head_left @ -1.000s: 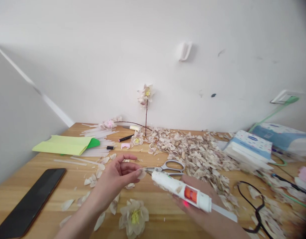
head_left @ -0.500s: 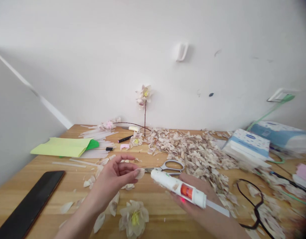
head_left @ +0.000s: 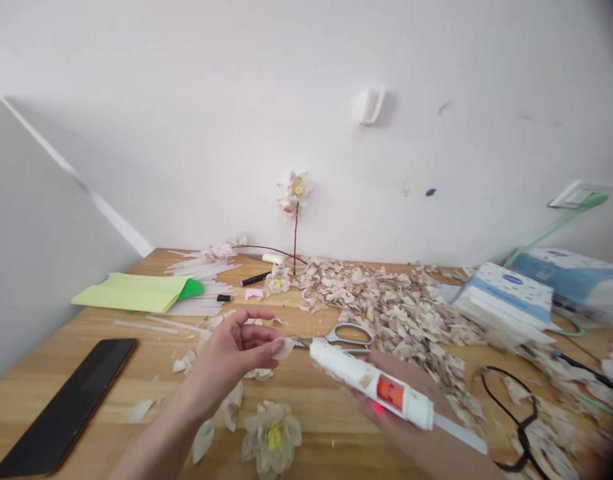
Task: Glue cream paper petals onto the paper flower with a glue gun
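A wooden counter (head_left: 136, 373) seen from above, with two bare hands at its near edge. The left hand (head_left: 231, 353) pinches a pale paper petal (head_left: 285, 347) by one side between thumb and fingertips, so its free end faces right. The right hand (head_left: 404, 410) is wrapped round a white glue gun (head_left: 371, 385) with an orange patch; its nozzle points at the petal, just beside it. The hands are apart.

Scissors (head_left: 344, 337) lie just behind the gun. A finished paper flower (head_left: 272, 437) lies at the near edge, below the hands. A heap of petals (head_left: 401, 313) covers the far middle. A dark phone (head_left: 66, 407) lies by the left edge, and green paper (head_left: 131, 292) sits at the far left. Tissue packs (head_left: 509, 297) stand far right; their blue logo is too blurred to read. No other writing is legible.
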### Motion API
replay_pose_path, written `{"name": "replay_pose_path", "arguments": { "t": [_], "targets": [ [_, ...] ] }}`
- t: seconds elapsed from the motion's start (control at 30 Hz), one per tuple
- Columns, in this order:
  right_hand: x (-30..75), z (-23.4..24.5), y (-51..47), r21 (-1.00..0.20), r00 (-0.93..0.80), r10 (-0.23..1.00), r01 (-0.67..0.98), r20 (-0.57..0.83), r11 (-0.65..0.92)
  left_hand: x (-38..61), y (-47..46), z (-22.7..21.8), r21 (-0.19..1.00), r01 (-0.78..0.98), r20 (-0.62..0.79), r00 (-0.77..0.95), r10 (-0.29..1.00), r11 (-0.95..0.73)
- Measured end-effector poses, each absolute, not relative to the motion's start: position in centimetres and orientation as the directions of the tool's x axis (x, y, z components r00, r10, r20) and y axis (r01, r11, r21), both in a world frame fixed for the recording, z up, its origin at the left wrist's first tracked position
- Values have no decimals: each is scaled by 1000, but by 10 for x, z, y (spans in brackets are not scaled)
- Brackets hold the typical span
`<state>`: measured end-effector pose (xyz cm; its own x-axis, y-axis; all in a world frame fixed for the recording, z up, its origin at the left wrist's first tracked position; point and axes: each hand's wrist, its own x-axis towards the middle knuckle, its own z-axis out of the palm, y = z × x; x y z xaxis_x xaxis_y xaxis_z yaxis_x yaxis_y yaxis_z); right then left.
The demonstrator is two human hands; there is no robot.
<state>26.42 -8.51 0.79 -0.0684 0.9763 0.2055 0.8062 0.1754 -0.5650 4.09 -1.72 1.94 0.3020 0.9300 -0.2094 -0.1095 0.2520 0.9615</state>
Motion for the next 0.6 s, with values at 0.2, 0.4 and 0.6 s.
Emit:
{"name": "replay_pose_path", "arguments": {
  "t": [0.2, 0.4, 0.6],
  "targets": [
    [270, 8, -80, -422, -211, 976, 881, 57, 215, 32, -14, 23, 966, -132, -182, 261, 948, 222],
    [293, -42, -94, -291, -295, 951, 921, -90, 258, 20, -8, 28, 961, -202, -142, 231, 963, 190],
    [304, -75, -110, -252, -370, 922, 909, -117, 333, 22, -9, 26, 955, -231, -136, 222, 965, 188]
  ]
}}
